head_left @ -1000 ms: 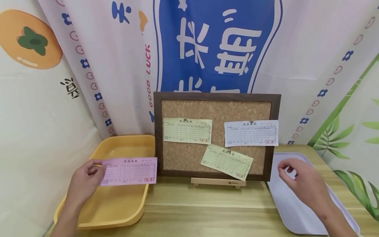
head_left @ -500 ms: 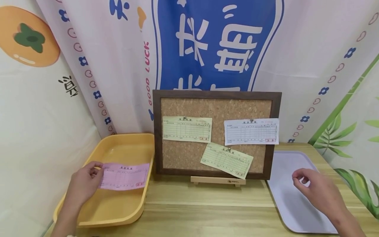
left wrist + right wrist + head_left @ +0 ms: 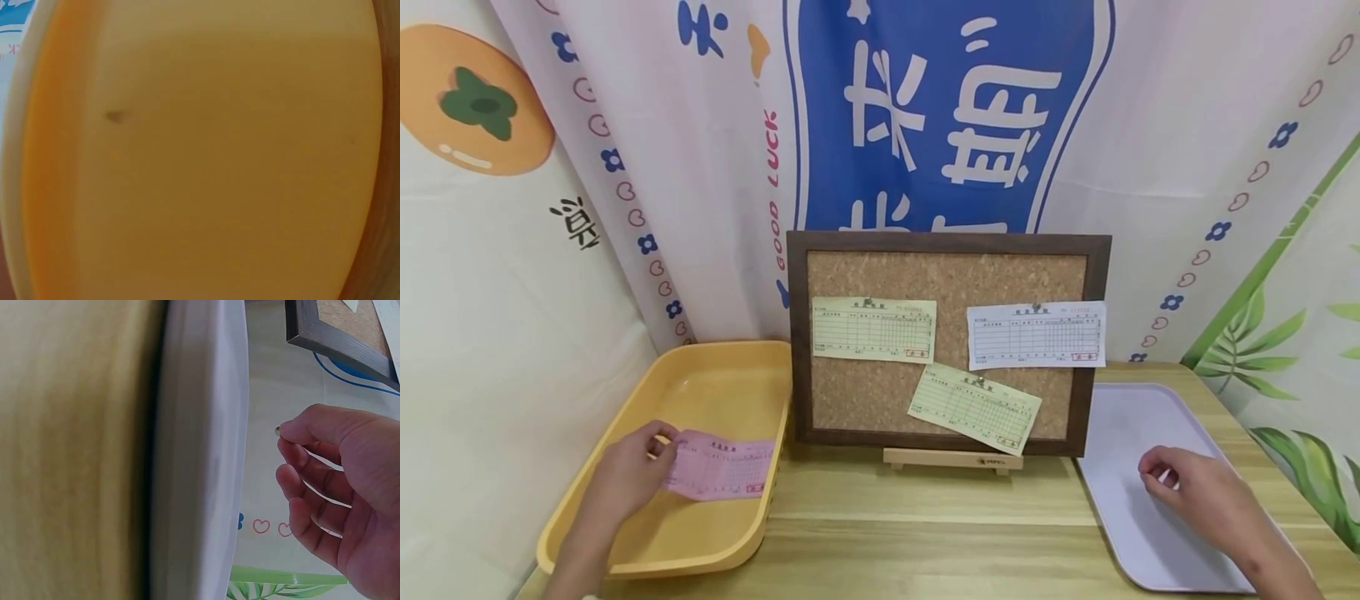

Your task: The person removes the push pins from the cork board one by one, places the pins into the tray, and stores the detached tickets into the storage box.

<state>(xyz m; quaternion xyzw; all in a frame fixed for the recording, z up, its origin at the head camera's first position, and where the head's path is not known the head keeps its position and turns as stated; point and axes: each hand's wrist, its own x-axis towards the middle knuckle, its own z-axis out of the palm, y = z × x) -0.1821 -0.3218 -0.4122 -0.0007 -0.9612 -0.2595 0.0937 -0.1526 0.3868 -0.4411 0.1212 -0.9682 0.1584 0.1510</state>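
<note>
In the head view, the left hand (image 3: pixel 628 471) pinches a pink receipt slip (image 3: pixel 722 468) by its left end. The slip is slightly bent and lies low within the yellow tray (image 3: pixel 700 392), its far end by the tray's right wall. Whether it touches the bottom I cannot tell. Over the lilac tray (image 3: pixel 1120 433) is the right hand (image 3: pixel 1202 496). Its thumb and forefinger pinch a small shiny metal pin, perhaps a thumbtack (image 3: pixel 278 431), seen in the right wrist view. The left wrist view shows the yellow tray (image 3: pixel 237 156) but neither the left hand nor the slip.
A framed cork board (image 3: pixel 865 404) stands between the trays on a small wooden stand (image 3: pixel 940 460). Pinned to it are a green slip (image 3: pixel 874 331), a tilted green slip (image 3: pixel 973 408) and a white slip (image 3: pixel 1036 335). A printed curtain (image 3: pixel 715 192) hangs behind the wooden table (image 3: pixel 925 533).
The left hand has lowered the pink slip from above the yellow tray's right rim down into the tray. The right hand has moved away from the board, to the right over the lilac tray.
</note>
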